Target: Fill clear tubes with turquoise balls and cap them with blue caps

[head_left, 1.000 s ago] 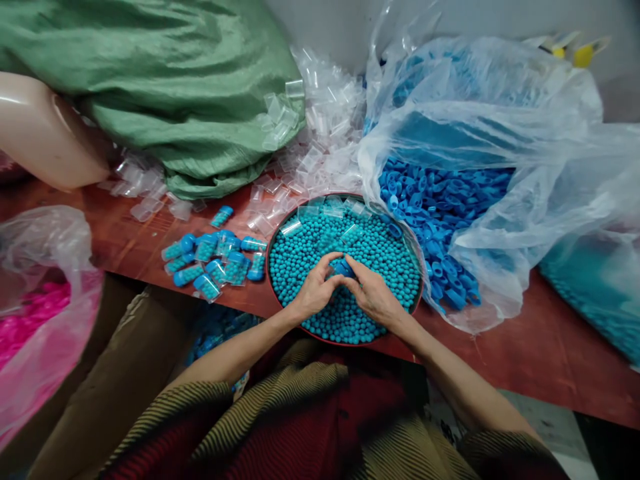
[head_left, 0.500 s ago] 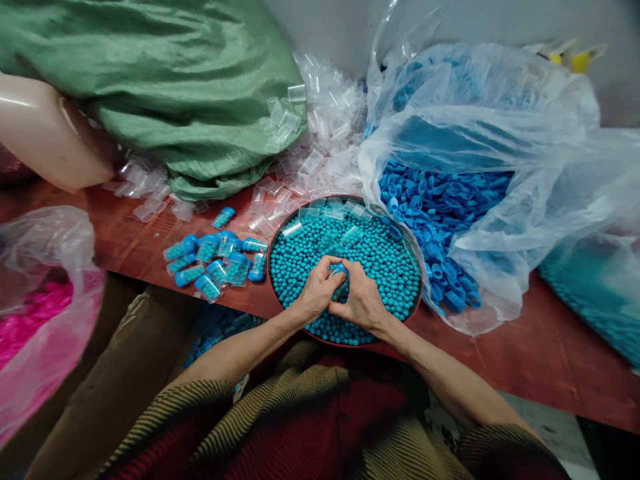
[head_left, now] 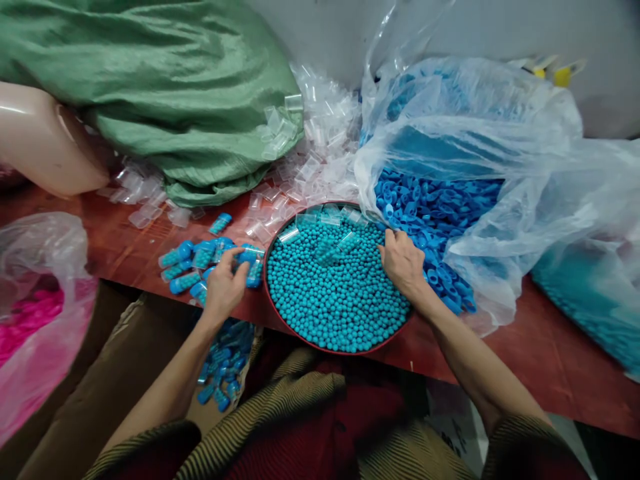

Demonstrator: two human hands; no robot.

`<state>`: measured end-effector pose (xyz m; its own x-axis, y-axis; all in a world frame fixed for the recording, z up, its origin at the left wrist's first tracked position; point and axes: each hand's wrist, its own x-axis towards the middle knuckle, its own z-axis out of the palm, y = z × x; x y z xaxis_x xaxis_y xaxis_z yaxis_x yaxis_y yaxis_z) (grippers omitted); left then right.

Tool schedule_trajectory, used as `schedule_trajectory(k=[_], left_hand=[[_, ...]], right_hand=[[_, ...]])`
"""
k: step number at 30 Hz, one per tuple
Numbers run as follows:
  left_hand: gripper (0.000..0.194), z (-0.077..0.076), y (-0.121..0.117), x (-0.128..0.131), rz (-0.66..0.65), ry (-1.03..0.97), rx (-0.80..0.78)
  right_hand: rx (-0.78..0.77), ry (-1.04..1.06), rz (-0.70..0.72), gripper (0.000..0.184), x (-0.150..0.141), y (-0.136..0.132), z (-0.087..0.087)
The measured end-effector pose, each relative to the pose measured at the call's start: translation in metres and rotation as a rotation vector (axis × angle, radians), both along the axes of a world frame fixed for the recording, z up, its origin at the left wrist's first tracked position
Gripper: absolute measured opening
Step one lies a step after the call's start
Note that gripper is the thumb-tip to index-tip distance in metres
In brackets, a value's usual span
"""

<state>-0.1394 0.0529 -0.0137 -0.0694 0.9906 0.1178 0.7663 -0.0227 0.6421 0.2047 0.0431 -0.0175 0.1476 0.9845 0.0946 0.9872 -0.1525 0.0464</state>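
Observation:
My left hand is over a cluster of small clear bottles with blue caps, filled with turquoise beads. Its thumb and forefinger are apart beside a capped bottle, and the hand looks open. My right hand is at the right rim of a round red tray full of turquoise beads. Its fingers curl inward, and their tips hide whatever they grip. Loose blue caps spill from a clear plastic bag just beyond it. Several clear empty tubes lie on the beads.
More clear tubes are heaped behind the tray, against a green sack. A pink bag stands at the left, and a bag of turquoise beads at the right. Below the red table edge lie more filled bottles.
My hands were together over the tray, working on a blue-capped bottle. They have parted: the left moved left to the filled bottles, the right moved to the tray's right rim.

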Motion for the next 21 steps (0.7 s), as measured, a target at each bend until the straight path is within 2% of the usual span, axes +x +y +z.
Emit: schedule_trajectory(k=[3, 6, 9, 12, 14, 16, 17, 21], left_hand=[[0.047, -0.010, 0.009, -0.017, 0.128, 0.195, 0.067], [0.043, -0.015, 0.011, -0.004, 0.135, 0.303, 0.167], [0.032, -0.013, 0.005, 0.033, -0.034, 0.297, 0.193], [0.030, -0.009, -0.001, 0.081, -0.312, 0.287, 0.062], [0.036, -0.008, -0.001, 0.108, -0.432, 0.336, -0.029], [0.040, -0.010, 0.002, 0.125, -0.483, 0.363, -0.092], [0.041, -0.011, 0.005, 0.130, -0.485, 0.362, -0.112], [0.037, -0.018, 0.014, 0.135, -0.464, 0.318, -0.135]], right_hand=[[-0.036, -0.060, -0.007, 0.027, 0.012, 0.012, -0.013], [-0.062, -0.059, 0.030, 0.026, 0.010, 0.010, -0.019], [-0.079, -0.007, 0.075, 0.034, 0.002, -0.002, -0.017], [-0.150, 0.108, 0.134, 0.041, -0.005, -0.016, -0.012], [-0.252, 0.231, 0.208, 0.038, -0.005, -0.023, -0.008], [-0.305, 0.347, 0.264, 0.038, 0.000, -0.027, -0.004], [-0.284, 0.369, 0.275, 0.040, 0.004, -0.027, -0.002], [-0.095, 0.175, 0.340, 0.043, 0.019, -0.019, 0.004]])
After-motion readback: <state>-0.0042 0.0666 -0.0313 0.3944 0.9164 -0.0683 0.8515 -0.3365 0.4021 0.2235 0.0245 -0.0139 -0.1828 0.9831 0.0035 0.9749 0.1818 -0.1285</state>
